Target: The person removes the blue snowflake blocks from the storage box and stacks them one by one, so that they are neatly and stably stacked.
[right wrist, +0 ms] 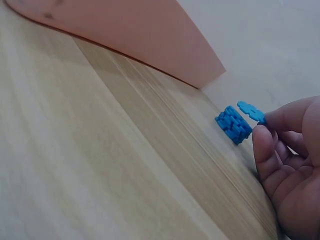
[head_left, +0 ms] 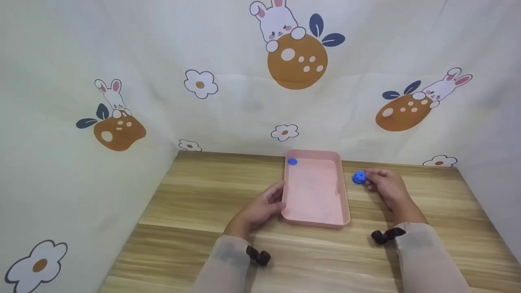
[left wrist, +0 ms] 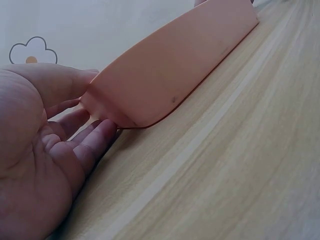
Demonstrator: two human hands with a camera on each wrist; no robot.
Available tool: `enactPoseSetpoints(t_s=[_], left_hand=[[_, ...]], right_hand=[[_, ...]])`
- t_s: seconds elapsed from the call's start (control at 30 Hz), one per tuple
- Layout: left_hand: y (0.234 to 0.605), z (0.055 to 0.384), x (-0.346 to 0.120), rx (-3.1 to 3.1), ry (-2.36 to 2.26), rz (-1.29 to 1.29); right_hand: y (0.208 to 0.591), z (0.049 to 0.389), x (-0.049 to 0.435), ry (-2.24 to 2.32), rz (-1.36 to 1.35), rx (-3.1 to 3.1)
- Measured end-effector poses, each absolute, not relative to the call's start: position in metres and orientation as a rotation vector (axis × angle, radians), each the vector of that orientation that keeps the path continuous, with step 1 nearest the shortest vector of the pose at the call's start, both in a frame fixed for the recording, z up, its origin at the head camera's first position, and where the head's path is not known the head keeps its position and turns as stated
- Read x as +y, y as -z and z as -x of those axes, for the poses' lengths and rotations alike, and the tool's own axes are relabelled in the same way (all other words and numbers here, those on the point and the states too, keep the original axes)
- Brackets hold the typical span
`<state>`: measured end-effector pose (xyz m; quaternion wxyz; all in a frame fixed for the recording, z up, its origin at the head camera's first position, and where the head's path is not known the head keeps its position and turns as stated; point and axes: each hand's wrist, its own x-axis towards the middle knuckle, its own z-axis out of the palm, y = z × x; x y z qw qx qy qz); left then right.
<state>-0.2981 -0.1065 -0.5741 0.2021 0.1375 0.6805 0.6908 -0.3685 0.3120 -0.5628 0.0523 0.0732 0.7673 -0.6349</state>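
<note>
My right hand [head_left: 389, 187] pinches a thin blue notched building disc [right wrist: 250, 111] between thumb and fingertips. Just below it, a short stack of matching blue discs [right wrist: 233, 126] stands on the table to the right of a shallow pink tray [head_left: 313, 191]. One more blue disc [head_left: 292, 161] lies inside the tray, in its far left corner. Along the tray's left side, my left hand [head_left: 262, 207] rests with its fingers spread against the outer wall. In the left wrist view, the thumb is at the rim and the fingertips touch lower down, near the base.
The wood-grain table [head_left: 215, 183] runs back to a pale fabric backdrop [head_left: 240, 110] printed with rabbits, oranges and flowers, which also rises at both sides. The tray's far end stands close to the rear fabric.
</note>
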Motion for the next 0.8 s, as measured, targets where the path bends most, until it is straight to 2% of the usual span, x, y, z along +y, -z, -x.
enactPoseSetpoints(t_s=[0.8], left_hand=[[0.5733,0.2985,-0.1074,1.878,-1.935,-0.403]], right_hand=[[0.5678,0.3712,0.3101,1.894,-0.299,2.395]])
